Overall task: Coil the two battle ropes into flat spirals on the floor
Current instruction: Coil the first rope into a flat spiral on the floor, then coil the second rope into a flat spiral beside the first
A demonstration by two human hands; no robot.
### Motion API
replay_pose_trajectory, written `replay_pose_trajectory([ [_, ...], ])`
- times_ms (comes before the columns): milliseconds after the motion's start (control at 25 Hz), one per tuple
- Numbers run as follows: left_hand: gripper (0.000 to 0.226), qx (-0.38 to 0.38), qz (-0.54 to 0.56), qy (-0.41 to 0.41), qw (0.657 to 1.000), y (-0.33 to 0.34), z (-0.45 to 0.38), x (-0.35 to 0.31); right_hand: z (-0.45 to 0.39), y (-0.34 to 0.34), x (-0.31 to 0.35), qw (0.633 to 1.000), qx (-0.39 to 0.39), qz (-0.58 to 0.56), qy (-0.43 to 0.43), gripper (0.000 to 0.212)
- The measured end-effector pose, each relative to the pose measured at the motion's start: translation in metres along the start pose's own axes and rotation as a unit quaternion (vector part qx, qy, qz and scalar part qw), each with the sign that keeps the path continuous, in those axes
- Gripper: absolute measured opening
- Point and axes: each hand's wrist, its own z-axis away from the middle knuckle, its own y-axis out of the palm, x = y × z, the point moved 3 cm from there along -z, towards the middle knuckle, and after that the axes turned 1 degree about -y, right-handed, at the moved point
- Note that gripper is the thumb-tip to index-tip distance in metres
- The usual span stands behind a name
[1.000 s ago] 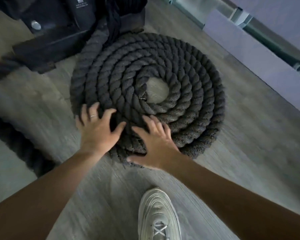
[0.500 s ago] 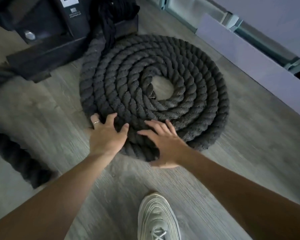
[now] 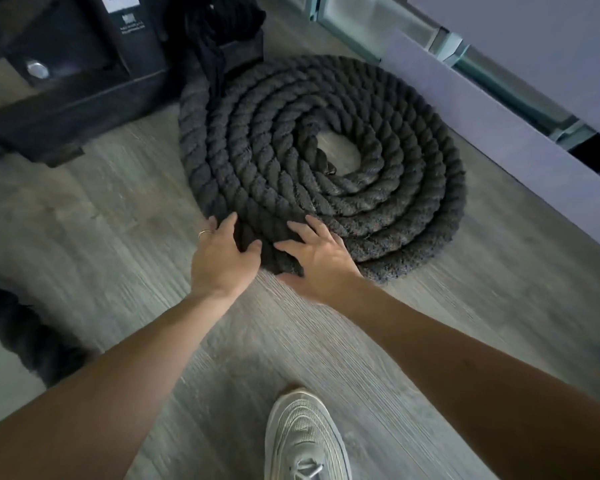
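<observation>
Coiled rope lay as a flat spiral on the floor beside a dark base. Left hand and right hand (fingers spread, gripping nothing) pressed its near edge, side by side.

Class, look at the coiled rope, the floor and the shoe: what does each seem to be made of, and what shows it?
Coiled rope: dark twisted fibre, matte and fuzzy; thick strands wind around each other. Synthetic or natural, I cannot tell.
Floor: grey wood-look planks with printed-looking grain and seams; probably vinyl or laminate.
Shoe: pale, likely synthetic upper with stitched curved ridges and laces.
</observation>
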Motion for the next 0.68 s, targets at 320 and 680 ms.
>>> replay_pose_trajectory([
  [320, 0.075, 0.147, -0.046, 0.073, 0.985, -0.006, -0.001, -0.009, -0.003, -0.018, -0.026, 0.995, 0.026, -0.029, 0.088, 0.056],
  [680, 0.045, 0.119, -0.476, 0.161, 0.856, -0.138, 0.038, 0.104, -0.021, 0.021, 0.133, 0.988, 0.032, -0.147, -0.037, 0.040],
])
